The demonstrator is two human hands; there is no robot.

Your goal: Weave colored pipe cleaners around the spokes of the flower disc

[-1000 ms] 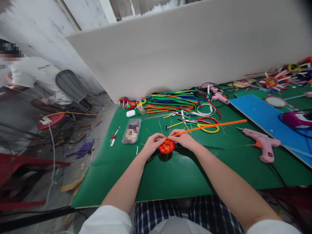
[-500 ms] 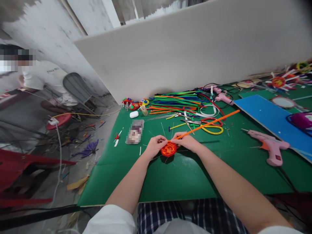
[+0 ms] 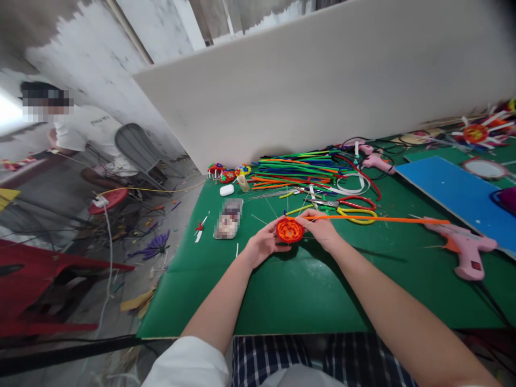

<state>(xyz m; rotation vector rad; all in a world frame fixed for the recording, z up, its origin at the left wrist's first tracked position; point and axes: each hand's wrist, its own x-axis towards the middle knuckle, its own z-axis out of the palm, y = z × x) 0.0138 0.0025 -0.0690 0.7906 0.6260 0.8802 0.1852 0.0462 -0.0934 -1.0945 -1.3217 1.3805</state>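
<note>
A round orange-red woven disc (image 3: 289, 230) with thin wire spokes is held just above the green table (image 3: 306, 290). My left hand (image 3: 264, 244) pinches its left edge, fingers closed. On the disc's right side my right hand (image 3: 322, 228) is closed on a long orange pipe cleaner (image 3: 387, 219). The pipe cleaner runs level to the right, out over the mat, and ends near the pink glue gun (image 3: 463, 244).
A heap of coloured pipe cleaners (image 3: 298, 169), red-handled scissors (image 3: 346, 203), a yellow loop and a second pink glue gun (image 3: 374, 161) lie behind the hands. A blue board (image 3: 455, 196) sits at the right. A tall white panel stands behind. Another person sits far left.
The disc has been tipped up to face me and lifted slightly. The free end of the orange pipe cleaner has swung down from pointing up-right to lying level toward the glue gun.
</note>
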